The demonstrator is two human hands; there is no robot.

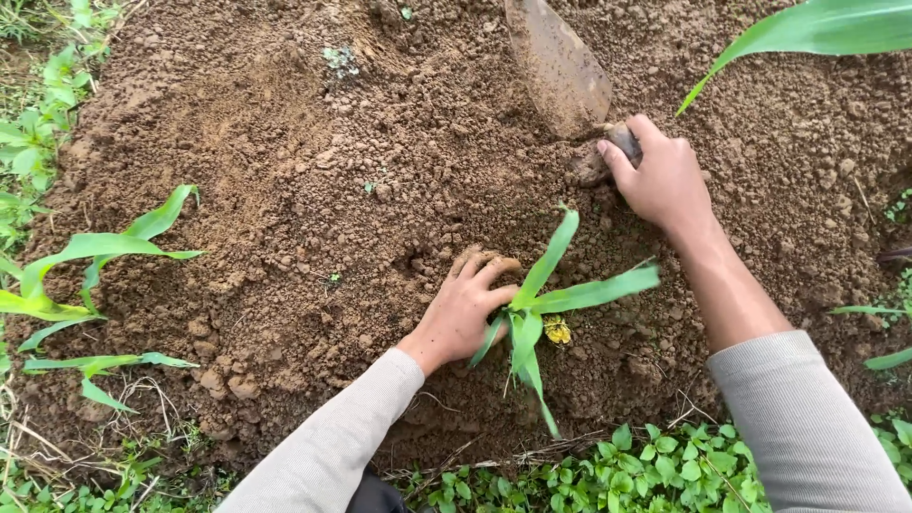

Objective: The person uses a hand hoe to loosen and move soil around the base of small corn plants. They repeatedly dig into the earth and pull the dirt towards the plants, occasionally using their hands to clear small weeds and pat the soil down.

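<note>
Brown soil (313, 190) was mounded; left hand (463, 309), fingers spread, pressed earth beside upright seedling (532, 309); right hand (660, 176) clasped the hoe (560, 66); firming looked unfinished.

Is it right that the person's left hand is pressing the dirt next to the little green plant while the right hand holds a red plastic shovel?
Not quite. The left hand does press the soil beside the seedling, but the right hand grips a soil-caked brown hoe blade, not a red plastic shovel. The head view shows it.
</note>
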